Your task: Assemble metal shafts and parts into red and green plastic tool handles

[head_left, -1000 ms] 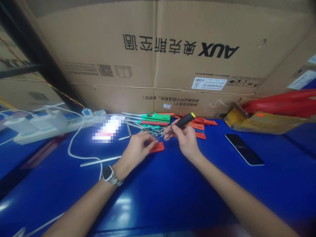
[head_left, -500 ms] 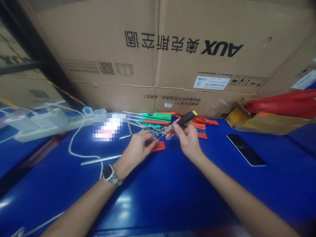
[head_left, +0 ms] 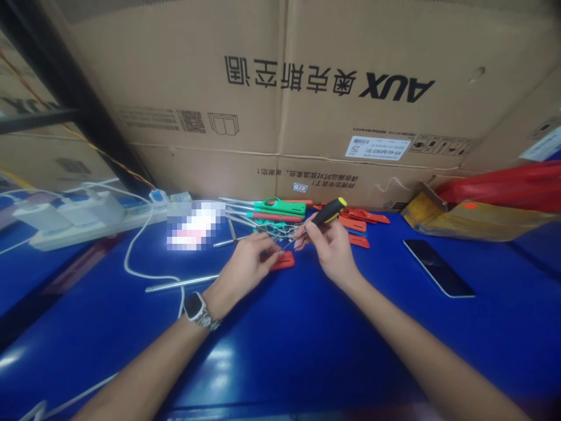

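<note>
blue table (head_left: 333, 351), lighters (head_left: 287, 207) behind hands (head_left: 249, 260) (head_left: 336, 252)

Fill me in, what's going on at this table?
The right hand grips a black-and-yellow tool handle. The left hand is close beside it, by a red handle; what its fingers hold is too small to tell. Green lighter-like tools lie beyond them, and a phone rests to the right.

On one wrist I wear a smartwatch with a rounded black face and white case (head_left: 194, 306), on a silvery metal link band (head_left: 207, 321); my forearms are sleeveless.
</note>
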### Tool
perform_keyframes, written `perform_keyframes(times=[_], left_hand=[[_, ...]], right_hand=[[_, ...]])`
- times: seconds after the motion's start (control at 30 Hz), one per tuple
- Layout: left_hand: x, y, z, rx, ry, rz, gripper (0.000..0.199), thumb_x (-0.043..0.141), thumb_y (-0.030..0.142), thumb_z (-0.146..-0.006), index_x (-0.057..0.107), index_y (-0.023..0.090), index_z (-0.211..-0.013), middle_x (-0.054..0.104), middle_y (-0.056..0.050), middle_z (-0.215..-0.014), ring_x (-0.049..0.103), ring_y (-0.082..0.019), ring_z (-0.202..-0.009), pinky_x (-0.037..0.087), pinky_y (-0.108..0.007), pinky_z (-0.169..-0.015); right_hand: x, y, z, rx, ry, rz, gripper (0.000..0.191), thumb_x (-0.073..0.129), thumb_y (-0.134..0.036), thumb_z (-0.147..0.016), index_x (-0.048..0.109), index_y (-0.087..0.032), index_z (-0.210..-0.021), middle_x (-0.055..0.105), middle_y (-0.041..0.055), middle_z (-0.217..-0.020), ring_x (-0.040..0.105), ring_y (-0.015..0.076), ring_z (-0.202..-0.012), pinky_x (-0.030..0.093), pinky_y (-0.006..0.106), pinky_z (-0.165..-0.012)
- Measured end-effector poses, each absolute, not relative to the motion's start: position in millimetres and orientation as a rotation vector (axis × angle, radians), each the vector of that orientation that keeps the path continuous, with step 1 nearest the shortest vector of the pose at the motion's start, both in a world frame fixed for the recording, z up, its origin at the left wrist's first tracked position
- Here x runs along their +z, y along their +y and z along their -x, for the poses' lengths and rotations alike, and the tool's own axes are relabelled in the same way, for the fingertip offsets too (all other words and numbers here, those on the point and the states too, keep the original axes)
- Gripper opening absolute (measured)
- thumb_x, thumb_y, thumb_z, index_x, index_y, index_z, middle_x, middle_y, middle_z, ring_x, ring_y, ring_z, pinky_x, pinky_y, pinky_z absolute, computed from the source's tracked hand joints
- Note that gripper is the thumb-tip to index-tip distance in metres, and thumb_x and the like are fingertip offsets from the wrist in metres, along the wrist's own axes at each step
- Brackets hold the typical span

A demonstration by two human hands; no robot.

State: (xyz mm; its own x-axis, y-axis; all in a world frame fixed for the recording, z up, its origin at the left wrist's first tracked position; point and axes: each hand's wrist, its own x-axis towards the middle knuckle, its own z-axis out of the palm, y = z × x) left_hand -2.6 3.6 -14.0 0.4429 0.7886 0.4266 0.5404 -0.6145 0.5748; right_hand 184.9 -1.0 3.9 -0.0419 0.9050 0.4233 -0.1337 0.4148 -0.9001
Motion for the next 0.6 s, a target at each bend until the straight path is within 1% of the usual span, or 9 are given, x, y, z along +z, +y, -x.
perform_keyframes(times=[0.17, 0.23, 0.27, 0.33, 0.37, 0.4, 0.5, 0.6], left_hand=[[-14.4, 0.6, -3.6, 0.989, 1.137, -2.31, 0.016, 0.059, 0.02, -0.093, 0.068, 0.019, -0.081, 0.066, -0.003, -0.083, 0.06, -0.018, -0.08, 0.047, -0.032, -0.076], [-15.9, -0.5, -6.4, 0.957, 1.169, -2.313, 0.009, 0.064, 0.025, -0.091, 0.069, 0.019, -0.087, 0.067, -0.004, -0.089, 0.061, -0.02, -0.086, 0.048, -0.034, -0.081], [-16.9, -0.9, -7.4, 0.927, 1.196, -2.329, 0.012, 0.068, 0.03, -0.088, 0.069, 0.019, -0.093, 0.067, -0.005, -0.093, 0.061, -0.022, -0.09, 0.049, -0.037, -0.084], [-19.2, -1.2, -8.1, 0.851, 1.25, -2.382, 0.032, 0.076, 0.039, -0.081, 0.068, 0.018, -0.104, 0.065, -0.007, -0.102, 0.059, -0.026, -0.099, 0.048, -0.041, -0.089], [-20.2, -1.1, -7.9, 0.812, 1.26, -2.412, 0.038, 0.077, 0.042, -0.08, 0.068, 0.018, -0.108, 0.064, -0.008, -0.105, 0.058, -0.028, -0.101, 0.048, -0.043, -0.091], [-21.2, -1.0, -7.6, 0.774, 1.252, -2.44, 0.039, 0.076, 0.042, -0.081, 0.068, 0.018, -0.11, 0.063, -0.008, -0.106, 0.057, -0.028, -0.103, 0.047, -0.044, -0.093], [-22.7, -0.8, -6.6, 0.706, 1.208, -2.471, 0.028, 0.068, 0.037, -0.088, 0.07, 0.019, -0.11, 0.063, -0.009, -0.105, 0.055, -0.027, -0.102, 0.047, -0.043, -0.093], [-22.3, -1.1, -7.0, 0.695, 1.204, -2.41, 0.024, 0.065, 0.035, -0.091, 0.071, 0.02, -0.109, 0.063, -0.008, -0.101, 0.056, -0.026, -0.099, 0.048, -0.041, -0.09]], right_hand=[[6.4, -0.3, -185.4, 0.951, -1.354, 0.805, 0.028, 0.068, -0.044, -0.088, 0.051, -0.022, -0.09, 0.067, -0.0018, -0.071, 0.064, 0.0124, -0.055, 0.059, 0.028, -0.057], [6.2, 0.6, -187.7, 0.914, -1.352, 0.816, 0.026, 0.068, -0.042, -0.088, 0.051, -0.023, -0.093, 0.067, -0.0021, -0.071, 0.063, 0.0119, -0.054, 0.057, 0.027, -0.055], [5.7, 1.1, -189.1, 0.894, -1.356, 0.823, 0.025, 0.068, -0.041, -0.089, 0.052, -0.023, -0.094, 0.067, -0.0023, -0.071, 0.062, 0.0115, -0.054, 0.057, 0.026, -0.054], [4.2, 2.0, -191.7, 0.86, -1.378, 0.84, 0.023, 0.067, -0.04, -0.09, 0.053, -0.023, -0.097, 0.066, -0.0028, -0.071, 0.061, 0.0111, -0.053, 0.055, 0.025, -0.052], [3.3, 2.2, -192.7, 0.848, -1.396, 0.85, 0.023, 0.067, -0.04, -0.09, 0.054, -0.023, -0.098, 0.066, -0.003, -0.071, 0.061, 0.0109, -0.053, 0.054, 0.025, -0.051], [2.4, 2.2, -193.3, 0.838, -1.416, 0.857, 0.023, 0.067, -0.04, -0.09, 0.054, -0.023, -0.098, 0.065, -0.0031, -0.071, 0.06, 0.0109, -0.052, 0.054, 0.024, -0.05], [0.4, 1.7, -193.2, 0.815, -1.468, 0.877, 0.022, 0.067, -0.04, -0.09, 0.055, -0.023, -0.098, 0.066, -0.0022, -0.074, 0.06, 0.0113, -0.054, 0.053, 0.025, -0.052], [-1.0, 1.9, -192.2, 0.818, -1.491, 0.884, 0.023, 0.066, -0.041, -0.09, 0.056, -0.023, -0.101, 0.066, -0.0011, -0.077, 0.062, 0.0123, -0.056, 0.054, 0.026, -0.054]])
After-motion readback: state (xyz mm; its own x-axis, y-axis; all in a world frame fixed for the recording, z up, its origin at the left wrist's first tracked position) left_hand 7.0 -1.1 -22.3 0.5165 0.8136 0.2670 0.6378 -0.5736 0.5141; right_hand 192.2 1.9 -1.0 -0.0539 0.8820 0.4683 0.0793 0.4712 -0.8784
